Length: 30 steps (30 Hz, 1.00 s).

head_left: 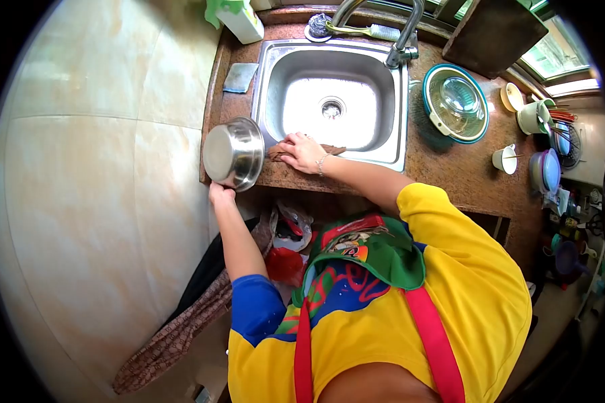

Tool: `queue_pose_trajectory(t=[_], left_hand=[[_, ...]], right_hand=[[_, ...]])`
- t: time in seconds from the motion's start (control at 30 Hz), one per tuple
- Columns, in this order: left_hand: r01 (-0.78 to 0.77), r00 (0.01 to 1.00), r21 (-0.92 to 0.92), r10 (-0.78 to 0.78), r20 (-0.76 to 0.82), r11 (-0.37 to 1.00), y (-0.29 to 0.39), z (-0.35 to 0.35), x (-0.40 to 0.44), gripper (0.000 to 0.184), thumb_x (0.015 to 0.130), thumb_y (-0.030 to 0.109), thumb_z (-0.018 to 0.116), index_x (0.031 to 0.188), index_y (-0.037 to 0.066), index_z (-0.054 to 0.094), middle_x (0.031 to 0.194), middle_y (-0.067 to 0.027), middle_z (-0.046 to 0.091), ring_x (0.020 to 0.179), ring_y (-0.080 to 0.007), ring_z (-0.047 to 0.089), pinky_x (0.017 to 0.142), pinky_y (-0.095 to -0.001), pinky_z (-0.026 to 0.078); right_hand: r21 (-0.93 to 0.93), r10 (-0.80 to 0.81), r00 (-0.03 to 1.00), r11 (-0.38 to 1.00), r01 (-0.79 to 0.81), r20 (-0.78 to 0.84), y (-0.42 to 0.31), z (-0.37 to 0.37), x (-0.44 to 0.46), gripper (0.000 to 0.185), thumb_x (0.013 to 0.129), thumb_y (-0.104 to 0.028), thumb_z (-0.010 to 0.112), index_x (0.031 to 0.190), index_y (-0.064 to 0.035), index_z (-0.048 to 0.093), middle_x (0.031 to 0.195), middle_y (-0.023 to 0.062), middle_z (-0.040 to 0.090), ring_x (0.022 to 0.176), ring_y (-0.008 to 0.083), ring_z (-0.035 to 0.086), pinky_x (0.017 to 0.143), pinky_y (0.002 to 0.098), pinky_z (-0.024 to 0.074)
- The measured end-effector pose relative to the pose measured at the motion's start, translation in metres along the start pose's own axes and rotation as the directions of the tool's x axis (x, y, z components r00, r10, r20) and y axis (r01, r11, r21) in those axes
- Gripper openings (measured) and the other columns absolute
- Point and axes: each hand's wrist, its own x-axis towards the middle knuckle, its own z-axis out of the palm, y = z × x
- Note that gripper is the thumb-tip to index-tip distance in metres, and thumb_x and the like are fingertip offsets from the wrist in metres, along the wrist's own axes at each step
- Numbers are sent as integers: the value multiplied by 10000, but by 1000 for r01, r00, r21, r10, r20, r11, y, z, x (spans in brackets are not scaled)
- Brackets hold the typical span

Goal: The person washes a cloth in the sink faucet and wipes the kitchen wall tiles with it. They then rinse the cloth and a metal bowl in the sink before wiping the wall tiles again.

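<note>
My left hand (222, 193) grips the lower rim of a shiny metal pot (234, 154), which is tilted up at the counter's left edge. Pressed down on a brown cloth (333, 149) is my right hand (304, 153), at the near edge of the sink (269, 101). The cloth lies along the counter edge and partly under my palm. A faucet (402, 50) stands at the sink's back right corner.
Right of the sink are nested basins with a glass lid (456, 101), a white cup (505, 159) and a utensil holder (534, 117). A blue-grey sponge cloth (240, 78) lies left of the sink. A dark board (495, 33) leans at the back right. Tiled wall (101, 181) on the left.
</note>
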Motion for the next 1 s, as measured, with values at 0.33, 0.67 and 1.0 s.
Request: queue_pose_trajectory(t=[0.33,0.67,1.0], left_hand=[[48,997,-13,-47,63,999,-5,-14,-14,315,959,165,423,1185,33,597,1159,-126,630,1013,-287,631,835,-449,551],[-40,999,-56,42,26,998,-24,-17,-23,355,984,181,350,1211,35,581,1214,-122,610,1094,-307,609,899,-469,537],[-333,888,-14,309,-340,943,-33,25,-72,278,883,-83,413,1134,-11,512,1120,-187,595,975,-282,617,837,-426,555]], right_hand=[[43,224,934,974,-221,-277,-24,41,81,323,799,-246,682,1110,-160,656,1155,113,500,1084,303,492,846,450,483],[48,424,799,893,-448,-427,54,-4,181,278,793,-192,668,1065,-172,722,1054,133,546,962,323,555,835,451,506],[909,348,878,-370,-193,328,94,-43,160,310,932,-204,622,1198,-49,581,1073,97,659,949,235,649,853,409,530]])
